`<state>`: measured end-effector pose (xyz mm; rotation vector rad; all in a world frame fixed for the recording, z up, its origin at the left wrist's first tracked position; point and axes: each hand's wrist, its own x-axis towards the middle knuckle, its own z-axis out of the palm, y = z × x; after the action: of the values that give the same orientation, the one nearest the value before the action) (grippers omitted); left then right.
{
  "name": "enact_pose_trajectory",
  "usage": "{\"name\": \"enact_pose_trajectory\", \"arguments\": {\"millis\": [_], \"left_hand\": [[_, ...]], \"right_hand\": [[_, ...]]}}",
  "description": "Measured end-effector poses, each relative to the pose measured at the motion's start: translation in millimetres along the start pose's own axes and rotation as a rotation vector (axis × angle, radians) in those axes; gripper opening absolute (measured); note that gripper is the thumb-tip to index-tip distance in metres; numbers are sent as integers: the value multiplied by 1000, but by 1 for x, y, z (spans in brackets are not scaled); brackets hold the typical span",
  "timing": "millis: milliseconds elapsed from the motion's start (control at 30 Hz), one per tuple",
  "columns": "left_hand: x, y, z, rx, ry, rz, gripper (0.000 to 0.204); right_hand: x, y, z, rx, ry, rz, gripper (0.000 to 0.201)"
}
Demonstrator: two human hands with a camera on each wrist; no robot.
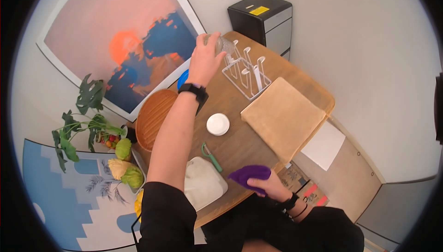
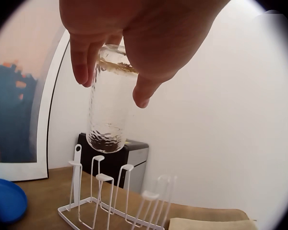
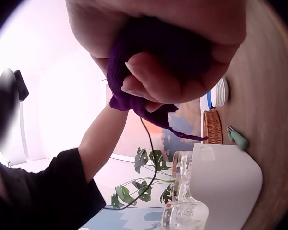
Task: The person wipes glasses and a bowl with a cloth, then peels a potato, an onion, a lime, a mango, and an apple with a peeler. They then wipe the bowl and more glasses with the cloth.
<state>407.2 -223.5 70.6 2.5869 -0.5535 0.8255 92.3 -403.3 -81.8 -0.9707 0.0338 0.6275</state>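
My left hand (image 1: pixel 205 63) grips a clear textured drinking glass (image 2: pixel 105 105) near its top, fingers on one side and thumb on the other. The glass hangs upright over the white wire cup rack (image 2: pixel 100 158), its base just above the hooks in the left wrist view. No cups hang on the hooks in view. Low at the table's front edge, my right hand (image 1: pixel 273 186) clutches a bunched purple cloth (image 1: pixel 251 176). A loose corner of the cloth (image 3: pixel 158 117) trails below the fingers in the right wrist view.
A round white lidded container (image 1: pixel 218 124), a green-handled peeler (image 1: pixel 212 159) and a white box (image 1: pixel 207 187) are on the table. A brown cloth-like sheet (image 1: pixel 284 118) lies right of the rack. At left stand a wooden tray (image 1: pixel 154 116) and blue dish (image 2: pixel 7 201).
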Motion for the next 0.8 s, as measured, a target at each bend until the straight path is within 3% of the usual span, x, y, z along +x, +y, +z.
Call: {"name": "enact_pose_trajectory", "arguments": {"millis": [267, 333, 467, 667, 733, 767, 800], "left_hand": [[78, -33, 110, -8, -28, -196, 66], [85, -41, 123, 31, -231, -283, 69], [82, -55, 154, 27, -319, -353, 73], [61, -50, 147, 103, -354, -379, 76], [50, -52, 129, 44, -251, -277, 69], [35, -51, 108, 56, -256, -297, 69], [18, -46, 77, -7, -358, -188, 66]], "right_hand": [[-5, -9, -29, 131, 19, 148, 42], [-1, -9, -34, 142, 33, 171, 43], [4, -14, -40, 128, 36, 196, 43], [5, -21, -43, 75, 23, 140, 43], [4, -27, -41, 55, 18, 121, 40], [3, -28, -40, 58, 4, 140, 40], [4, -30, -41, 51, 9, 86, 39]]}}
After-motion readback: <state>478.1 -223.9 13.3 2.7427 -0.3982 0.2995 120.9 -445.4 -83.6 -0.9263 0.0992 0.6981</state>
